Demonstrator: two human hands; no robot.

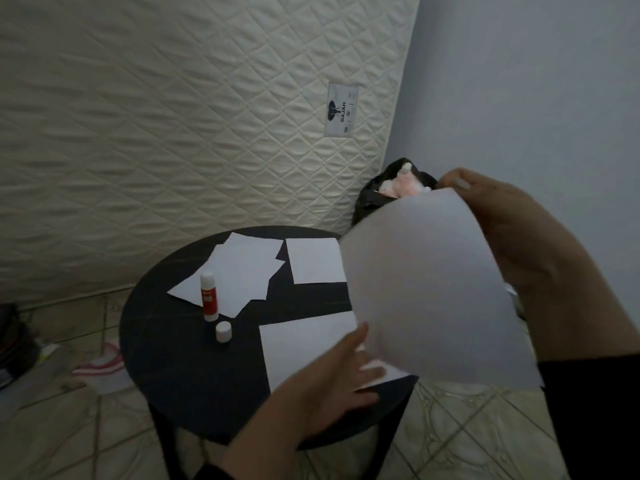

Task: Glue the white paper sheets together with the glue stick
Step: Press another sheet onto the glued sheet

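My right hand (512,244) pinches the top corner of a large white sheet (426,289) and holds it lifted and curved above the round black table (180,368). My left hand (332,382) lies flat, fingers spread, on another white sheet (301,348) at the table's near right. An uncapped red-and-white glue stick (208,296) stands upright on a loose pile of white sheets (239,271), with its white cap (223,331) standing just in front on the table. One more sheet (315,259) lies at the table's far side.
A quilted mattress (194,126) leans against the wall behind the table. A black rubbish bag (377,192) with pink and white scraps sits in the corner, partly hidden by the lifted sheet. Cloth and clutter (100,370) lie on the tiled floor at left.
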